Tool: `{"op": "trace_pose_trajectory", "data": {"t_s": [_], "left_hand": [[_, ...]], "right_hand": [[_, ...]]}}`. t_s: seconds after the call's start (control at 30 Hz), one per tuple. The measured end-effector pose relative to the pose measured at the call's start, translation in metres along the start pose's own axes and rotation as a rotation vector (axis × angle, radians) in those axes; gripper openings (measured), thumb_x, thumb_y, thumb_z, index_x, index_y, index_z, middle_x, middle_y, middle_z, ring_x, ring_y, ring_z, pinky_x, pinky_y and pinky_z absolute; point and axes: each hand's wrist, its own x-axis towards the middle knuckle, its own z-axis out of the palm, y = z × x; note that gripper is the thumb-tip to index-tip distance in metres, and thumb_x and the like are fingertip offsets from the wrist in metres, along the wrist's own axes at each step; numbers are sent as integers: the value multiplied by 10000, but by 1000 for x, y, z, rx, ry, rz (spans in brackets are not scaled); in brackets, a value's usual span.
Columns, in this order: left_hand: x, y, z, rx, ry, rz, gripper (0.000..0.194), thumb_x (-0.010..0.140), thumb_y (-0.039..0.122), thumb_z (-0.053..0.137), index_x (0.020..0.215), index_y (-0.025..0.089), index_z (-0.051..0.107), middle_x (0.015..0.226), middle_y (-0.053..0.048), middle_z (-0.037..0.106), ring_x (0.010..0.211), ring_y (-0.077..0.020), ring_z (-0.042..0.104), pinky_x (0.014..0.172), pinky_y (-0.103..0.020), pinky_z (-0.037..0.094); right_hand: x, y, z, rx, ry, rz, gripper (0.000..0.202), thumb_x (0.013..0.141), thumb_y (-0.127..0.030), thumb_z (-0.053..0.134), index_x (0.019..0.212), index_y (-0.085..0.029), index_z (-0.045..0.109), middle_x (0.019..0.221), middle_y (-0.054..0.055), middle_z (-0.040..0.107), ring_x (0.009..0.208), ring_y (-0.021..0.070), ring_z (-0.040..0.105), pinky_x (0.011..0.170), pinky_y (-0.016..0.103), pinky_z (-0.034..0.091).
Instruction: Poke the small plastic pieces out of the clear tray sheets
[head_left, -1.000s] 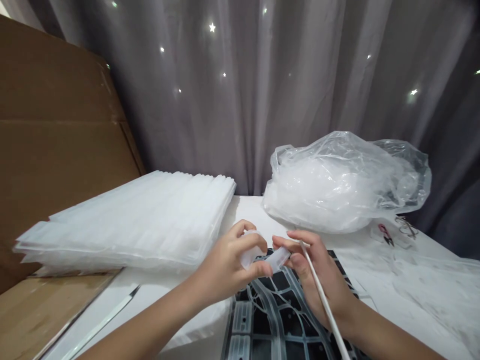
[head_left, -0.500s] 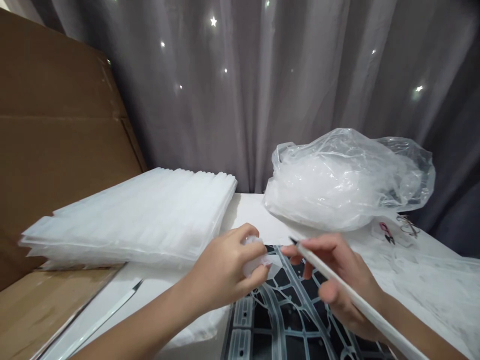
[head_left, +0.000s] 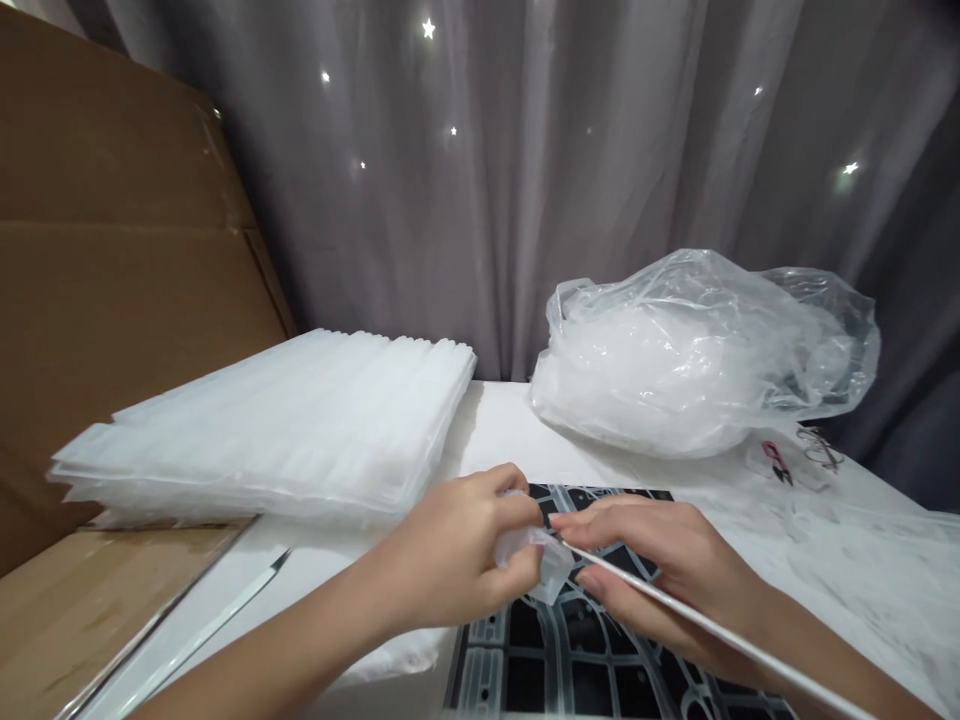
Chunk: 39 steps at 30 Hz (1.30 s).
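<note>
My left hand is closed round a small translucent plastic piece, part of which sticks out past the fingertips. In my right hand a long, slim white stick is gripped between thumb and fingers. Its front end meets the plastic piece or lies right beside it; the fingers hide the exact contact. Beneath both hands lies a black sheet covered with a web of clear, frame-like plastic strips.
A stack of white translucent sheets is at left, near cardboard. Another white stick with a dark tip lies in front. A clear plastic bag of white material stands back right, by red-handled cutters and clear film.
My right hand has brought the stick's front end left and down to the plastic piece, and its fingers have closed in. The left hand has shifted slightly, and more of the piece shows.
</note>
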Motion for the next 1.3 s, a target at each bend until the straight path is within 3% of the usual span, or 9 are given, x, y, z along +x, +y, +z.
{"op": "trace_pose_trajectory", "data": {"t_s": [0.17, 0.33, 0.53, 0.87, 1.3], "left_hand": [[0, 0, 2, 10, -38, -18, 161, 763, 209, 483, 751, 173, 640, 795, -32, 492, 647, -136, 506, 589, -254, 394], [1, -1, 3, 22, -56, -18, 127, 750, 211, 499, 720, 173, 616, 785, -26, 491, 639, -131, 504, 588, -246, 394], [2, -1, 4, 34, -73, -29, 160, 751, 226, 504, 773, 186, 657, 795, -28, 502, 616, -126, 499, 576, -242, 394], [3, -3, 7, 66, -29, -27, 119, 745, 216, 524, 703, 169, 624, 770, -23, 507, 589, -118, 501, 552, -228, 387], [4, -3, 9, 101, -45, -38, 93, 741, 207, 541, 692, 167, 608, 774, -25, 515, 574, -111, 490, 543, -225, 367]], "right_hand": [[1, -2, 2, 114, -108, 75, 119, 835, -113, 572, 930, -181, 552, 1014, 73, 688, 1002, 139, 640, 818, 238, 507], [2, -1, 6, 97, -99, 88, 130, 817, -93, 564, 903, -188, 547, 1024, 55, 687, 909, 114, 637, 793, 235, 506], [1, 0, 7, 88, -92, 85, 157, 794, -68, 551, 896, -188, 556, 1039, 65, 688, 942, 128, 636, 811, 248, 510], [1, 4, 11, 77, -82, 99, 163, 785, -55, 545, 872, -192, 556, 1034, 75, 685, 987, 155, 635, 831, 279, 508], [-1, 6, 11, 69, -118, 119, 100, 852, -110, 528, 893, -199, 547, 1046, 49, 680, 973, 135, 634, 841, 252, 491]]}}
